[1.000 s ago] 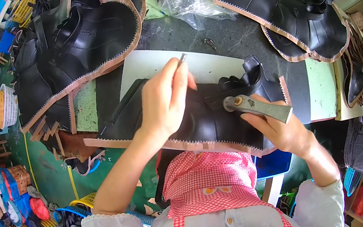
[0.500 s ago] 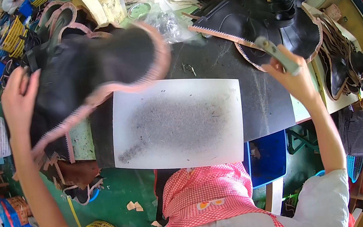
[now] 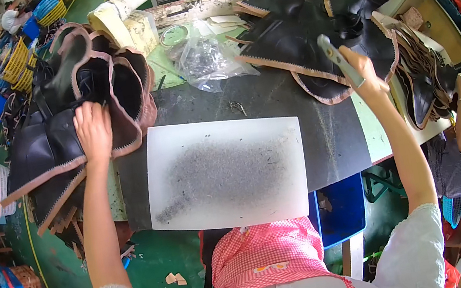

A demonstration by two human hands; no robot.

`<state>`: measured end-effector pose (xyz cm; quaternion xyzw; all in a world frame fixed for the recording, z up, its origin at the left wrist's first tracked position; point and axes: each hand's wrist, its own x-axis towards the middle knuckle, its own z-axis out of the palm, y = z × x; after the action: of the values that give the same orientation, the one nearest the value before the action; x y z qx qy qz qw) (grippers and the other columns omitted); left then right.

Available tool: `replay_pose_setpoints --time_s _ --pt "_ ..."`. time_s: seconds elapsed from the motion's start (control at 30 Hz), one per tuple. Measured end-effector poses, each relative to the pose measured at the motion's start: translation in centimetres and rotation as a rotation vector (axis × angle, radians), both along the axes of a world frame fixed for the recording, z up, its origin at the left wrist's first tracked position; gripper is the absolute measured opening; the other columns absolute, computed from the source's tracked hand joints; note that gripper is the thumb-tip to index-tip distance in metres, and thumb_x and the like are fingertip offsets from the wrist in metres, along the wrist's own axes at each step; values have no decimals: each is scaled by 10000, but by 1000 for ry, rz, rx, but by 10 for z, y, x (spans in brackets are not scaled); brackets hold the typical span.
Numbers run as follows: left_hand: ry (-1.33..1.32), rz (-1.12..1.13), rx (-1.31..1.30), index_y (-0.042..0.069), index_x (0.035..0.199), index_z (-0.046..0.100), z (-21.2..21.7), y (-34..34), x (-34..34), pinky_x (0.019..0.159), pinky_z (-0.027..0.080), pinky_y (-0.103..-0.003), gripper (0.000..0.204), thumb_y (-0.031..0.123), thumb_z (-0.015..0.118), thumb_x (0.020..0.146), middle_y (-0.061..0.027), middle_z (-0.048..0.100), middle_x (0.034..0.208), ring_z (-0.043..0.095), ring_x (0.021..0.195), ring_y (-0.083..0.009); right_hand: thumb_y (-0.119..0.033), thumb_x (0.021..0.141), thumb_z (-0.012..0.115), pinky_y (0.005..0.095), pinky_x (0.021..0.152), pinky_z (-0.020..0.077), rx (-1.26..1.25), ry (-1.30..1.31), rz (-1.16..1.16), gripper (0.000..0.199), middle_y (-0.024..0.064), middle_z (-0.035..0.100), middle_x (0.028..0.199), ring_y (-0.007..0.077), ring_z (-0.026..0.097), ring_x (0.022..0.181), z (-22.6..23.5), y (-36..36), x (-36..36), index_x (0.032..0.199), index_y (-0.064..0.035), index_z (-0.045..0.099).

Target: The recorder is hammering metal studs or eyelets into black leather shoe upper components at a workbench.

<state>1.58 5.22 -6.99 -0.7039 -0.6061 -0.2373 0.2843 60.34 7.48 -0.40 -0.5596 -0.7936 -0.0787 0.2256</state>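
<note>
Cutting board bare; one piece laid on left pile, next not yet taken.
L hand is pressed flat, open, on left stack of black pieces; tool is gripped in R hand over right stack. White board on counter w/ nothing on it.

Left hand flat on the stack of black boot uppers at the bench's left edge. Right hand holds a grey-handled tool over the right-hand upper pile. White cutting board lies between, bare.
</note>
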Motion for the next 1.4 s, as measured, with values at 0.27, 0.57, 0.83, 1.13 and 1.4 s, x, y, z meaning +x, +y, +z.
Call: replay_pose_setpoints --time_s 0.27,0.57,0.83,1.13,1.4 --pt "-75 -96 -127 -11 978 579 15 1 1 863 426 -435 200 183 538 951 -152 566 1000 530 976 -339 13 720 632 448 825 523 309 -230 226 464 201 628 1098 363 634 1002 -61 11 -4 1173 -32 543" --pt "-725 -379 -184 13 954 522 89 -77 20 736 409 -262 213 176 413 1037 -43 502 935 479 836 -114 -14 815 634 349 589 483 20 181 -17 169 187 597 725 283 626 619 62 -69 -68 979 -35 601" --pt "-901 -616 -95 -40 925 702 148 -110 166 709 452 -203 78 -46 678 851 -67 697 882 595 783 -106 -89 771 642 373 657 551 -378 210 717 160 108 564 775 269 656 741 12 -175 -182 852 -15 525" --pt "-1032 -842 -460 -79 1005 650 137 -137 197 660 588 -281 131 -53 563 911 -202 656 998 694 830 -246 -124 858 684 414 519 468 -748 278 450 197 158 559 666 336 624 579 56 -176 -126 898 -8 529" --pt "-1478 -728 -1040 -26 1094 649 46 -103 251 755 569 -251 158 48 592 967 -78 704 1013 682 945 -134 -139 898 692 397 485 451 -709 272 288 215 202 584 659 386 623 593 31 -168 -106 901 -9 521"
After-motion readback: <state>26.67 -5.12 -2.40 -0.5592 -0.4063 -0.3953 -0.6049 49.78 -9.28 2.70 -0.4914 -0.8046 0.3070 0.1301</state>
